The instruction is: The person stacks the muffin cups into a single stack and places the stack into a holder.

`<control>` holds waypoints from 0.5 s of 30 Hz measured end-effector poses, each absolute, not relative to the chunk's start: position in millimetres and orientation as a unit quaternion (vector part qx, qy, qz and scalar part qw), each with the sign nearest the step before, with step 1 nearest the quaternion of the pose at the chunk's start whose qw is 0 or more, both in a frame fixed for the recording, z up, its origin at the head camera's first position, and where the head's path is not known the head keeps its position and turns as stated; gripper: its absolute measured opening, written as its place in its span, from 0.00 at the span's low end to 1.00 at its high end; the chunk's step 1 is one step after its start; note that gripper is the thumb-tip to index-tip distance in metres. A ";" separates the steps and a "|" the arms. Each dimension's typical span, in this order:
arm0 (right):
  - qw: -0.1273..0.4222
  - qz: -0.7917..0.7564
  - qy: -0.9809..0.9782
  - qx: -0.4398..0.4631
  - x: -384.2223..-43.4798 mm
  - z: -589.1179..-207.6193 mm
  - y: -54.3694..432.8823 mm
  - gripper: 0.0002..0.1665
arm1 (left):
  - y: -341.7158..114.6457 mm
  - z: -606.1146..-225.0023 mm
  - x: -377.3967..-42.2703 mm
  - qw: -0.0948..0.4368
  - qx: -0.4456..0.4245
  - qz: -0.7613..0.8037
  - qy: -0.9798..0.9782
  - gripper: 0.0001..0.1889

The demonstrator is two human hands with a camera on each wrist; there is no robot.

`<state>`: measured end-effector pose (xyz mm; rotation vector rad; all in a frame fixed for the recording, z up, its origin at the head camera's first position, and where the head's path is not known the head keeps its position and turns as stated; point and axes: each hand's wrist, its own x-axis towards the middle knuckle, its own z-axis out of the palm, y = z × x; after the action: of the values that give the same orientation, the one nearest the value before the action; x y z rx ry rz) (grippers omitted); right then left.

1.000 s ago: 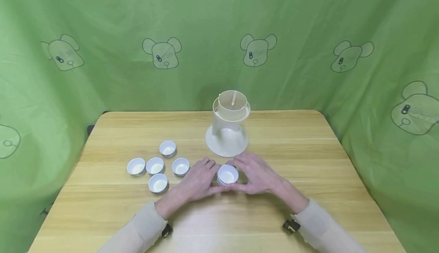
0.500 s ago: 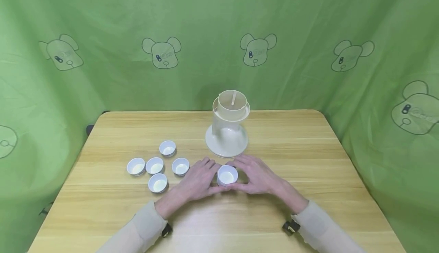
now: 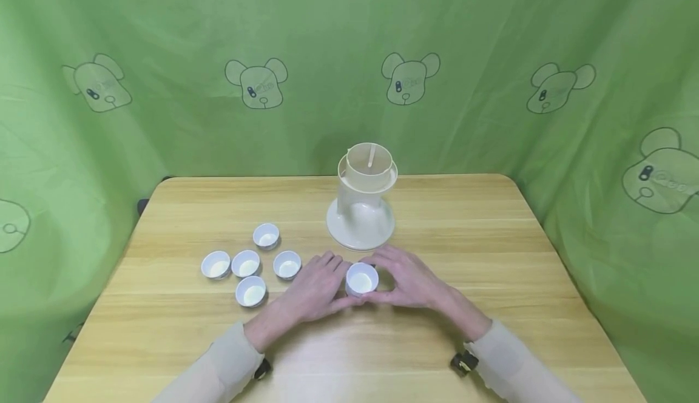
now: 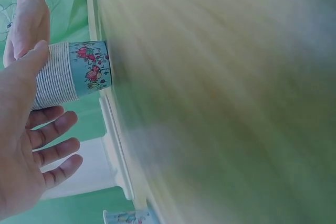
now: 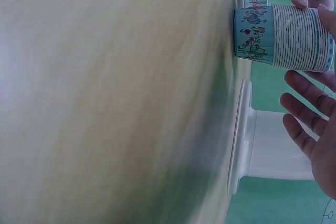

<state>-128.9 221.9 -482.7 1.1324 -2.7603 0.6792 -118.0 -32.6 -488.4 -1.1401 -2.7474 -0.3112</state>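
A stack of nested paper cups (image 3: 361, 280) stands upright on the table between both hands. In the left wrist view the stack (image 4: 58, 75) shows many white rims above a blue wall printed with red fruit. My left hand (image 3: 318, 289) holds its upper part from the left, thumb in front and index finger behind. From the right, my right hand (image 3: 408, 280) grips the same rims; the two thumbs nearly meet at the front. The other fingers of the right hand (image 5: 320, 124) spread below the rims in the right wrist view.
Several single paper cups (image 3: 246, 263) stand to the left, mouths up. Behind the stack is a cream-coloured appliance (image 3: 360, 227) with a round base and an open cylinder on top. A green curtain (image 3: 338, 39) surrounds the wooden table (image 3: 464, 233).
The top cup of the stack has sunk slightly, so its rim sits closer to the one below. Both hands have stayed in place.
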 end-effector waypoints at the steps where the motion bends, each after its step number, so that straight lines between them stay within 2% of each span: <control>1: 0.043 0.221 -0.902 0.370 -128.8 -482.8 221.9 0.36 | -34.0 -487.7 -117.9 0.078 -0.381 -0.097 -0.916 0.35; 7: 0.061 0.209 -0.903 0.370 -128.4 -485.3 224.2 0.38 | -47.0 -482.7 -117.7 0.086 -0.379 -0.069 -0.919 0.39; 15: 0.060 0.193 -0.908 0.368 -129.3 -483.9 224.9 0.40 | -70.3 -477.0 -121.8 0.093 -0.355 -0.046 -0.929 0.38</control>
<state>-129.3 224.9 -483.9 1.1145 -2.7472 0.5838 -121.8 -70.3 -477.0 -1.0524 -2.7587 -0.1363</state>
